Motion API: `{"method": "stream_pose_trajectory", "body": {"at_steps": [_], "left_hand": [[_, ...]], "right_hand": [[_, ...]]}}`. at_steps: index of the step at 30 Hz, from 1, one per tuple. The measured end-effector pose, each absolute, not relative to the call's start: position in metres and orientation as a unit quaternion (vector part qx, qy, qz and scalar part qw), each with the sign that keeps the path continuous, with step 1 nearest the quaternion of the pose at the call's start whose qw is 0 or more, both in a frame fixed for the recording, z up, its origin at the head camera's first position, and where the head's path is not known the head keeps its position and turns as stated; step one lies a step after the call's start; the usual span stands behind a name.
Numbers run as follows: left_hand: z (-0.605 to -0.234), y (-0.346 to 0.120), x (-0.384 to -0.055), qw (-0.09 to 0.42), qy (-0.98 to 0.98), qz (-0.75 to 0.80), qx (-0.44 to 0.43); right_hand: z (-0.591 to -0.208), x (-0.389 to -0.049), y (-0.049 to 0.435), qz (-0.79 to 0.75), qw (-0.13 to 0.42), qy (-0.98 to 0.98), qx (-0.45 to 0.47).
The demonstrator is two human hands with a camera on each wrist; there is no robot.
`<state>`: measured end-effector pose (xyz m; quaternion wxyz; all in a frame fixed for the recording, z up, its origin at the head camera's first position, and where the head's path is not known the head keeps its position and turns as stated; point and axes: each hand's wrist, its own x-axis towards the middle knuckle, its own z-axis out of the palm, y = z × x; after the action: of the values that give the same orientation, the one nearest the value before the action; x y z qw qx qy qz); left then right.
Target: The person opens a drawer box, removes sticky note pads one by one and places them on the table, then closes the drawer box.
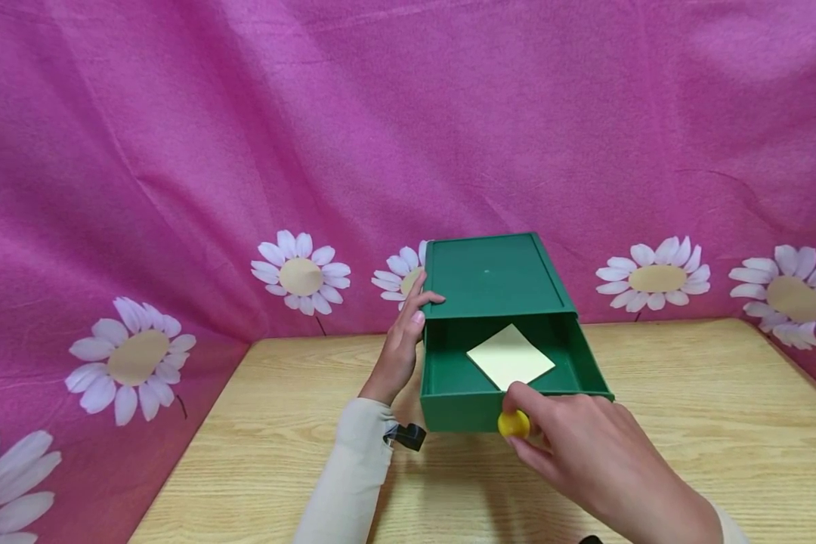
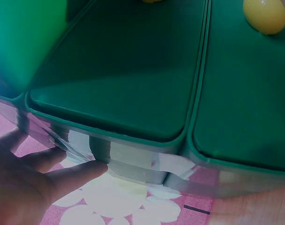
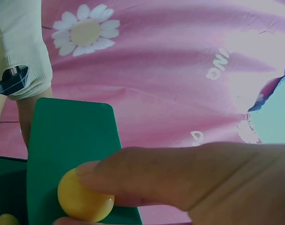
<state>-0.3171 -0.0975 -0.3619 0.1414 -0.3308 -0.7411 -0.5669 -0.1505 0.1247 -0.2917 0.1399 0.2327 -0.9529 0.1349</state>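
Observation:
A green drawer cabinet (image 1: 489, 276) stands on the table with its top drawer (image 1: 459, 412) pulled out. Inside that drawer lies a pale yellow pad of sticky notes (image 1: 510, 357), turned cornerwise. My right hand (image 1: 591, 449) pinches the round yellow knob (image 1: 513, 425) on the drawer's front between thumb and fingers; the right wrist view also shows this grip on the knob (image 3: 84, 199). My left hand (image 1: 401, 344) rests against the cabinet's left side near its top edge, fingers extended. In the left wrist view, those fingers (image 2: 79, 180) lie along the cabinet's side wall.
Below the pulled drawer are further green drawer fronts (image 2: 119, 75), one with a yellow knob (image 2: 266, 16). The light wooden table (image 1: 687, 408) extends to both sides. A pink cloth (image 1: 381, 128) printed with daisies hangs behind and at the left.

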Motion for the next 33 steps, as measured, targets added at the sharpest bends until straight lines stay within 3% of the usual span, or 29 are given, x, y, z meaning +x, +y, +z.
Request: {"method": "stream_pose_trajectory", "body": {"at_steps": [4,14,21,33], "left_hand": [[-0.3667,-0.0976,-0.3222,0.148,-0.742,-0.563,-0.334],[-0.367,-0.0978,-0.3222,0.148,-0.744,-0.561,-0.331],[-0.3674,-0.098,-0.3221,0.148,-0.747,-0.56,-0.327],[-0.3658,-0.0982,-0.3214,0.148,-0.744,-0.56,-0.332]], "right_hand": [[-0.2929,-0.1492,0.1257,0.129,0.143,-0.953,0.235],[-0.2922,-0.1507,0.126,0.131,0.084,-0.965,0.213],[-0.2941,-0.1481,0.1277,0.12,0.108,-0.959,0.235],[-0.2943,-0.1496,0.1263,0.118,0.086,-0.964,0.222]]}}
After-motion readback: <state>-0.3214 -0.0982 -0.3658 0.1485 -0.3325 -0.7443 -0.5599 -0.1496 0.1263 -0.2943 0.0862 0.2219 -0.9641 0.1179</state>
